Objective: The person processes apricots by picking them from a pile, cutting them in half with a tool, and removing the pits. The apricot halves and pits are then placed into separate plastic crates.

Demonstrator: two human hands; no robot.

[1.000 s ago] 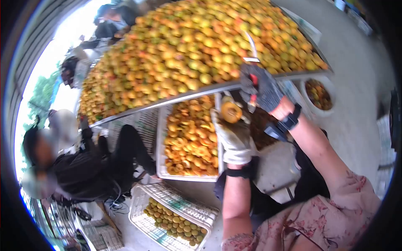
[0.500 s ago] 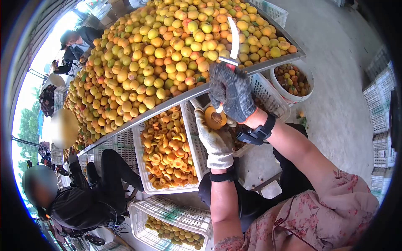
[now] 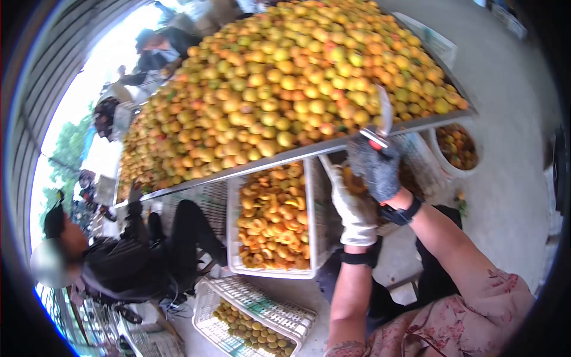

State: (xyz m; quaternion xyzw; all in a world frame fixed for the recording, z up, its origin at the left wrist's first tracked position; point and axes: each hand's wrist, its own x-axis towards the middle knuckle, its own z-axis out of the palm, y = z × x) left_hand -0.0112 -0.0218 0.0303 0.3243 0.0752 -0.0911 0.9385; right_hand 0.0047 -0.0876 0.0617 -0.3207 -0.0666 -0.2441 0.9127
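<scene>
My right hand (image 3: 376, 168), in a dark grey knit glove, is closed around a knife (image 3: 385, 110). Its curved blade points up past the table's metal edge, and a bit of red shows near the blade's base. Just below and left is my left hand (image 3: 354, 214) in a white, stained glove, its fingers curled around an apricot (image 3: 353, 181). Blur and the right glove partly hide that fruit. Both hands are close together over a crate, in front of the heaped apricots (image 3: 267, 95).
A white crate (image 3: 232, 238) of apricot halves stands left of my hands. Below it, another crate (image 3: 262, 287) holds small brownish pieces. A white bucket (image 3: 437, 156) with fruit is at the right. A person in dark clothes (image 3: 131, 268) sits at the left.
The view has swung, so table, crates and hands appear farther right and lower. My right hand now covers more of the apricot, whose cut face showed before. Both hands keep their holds.
</scene>
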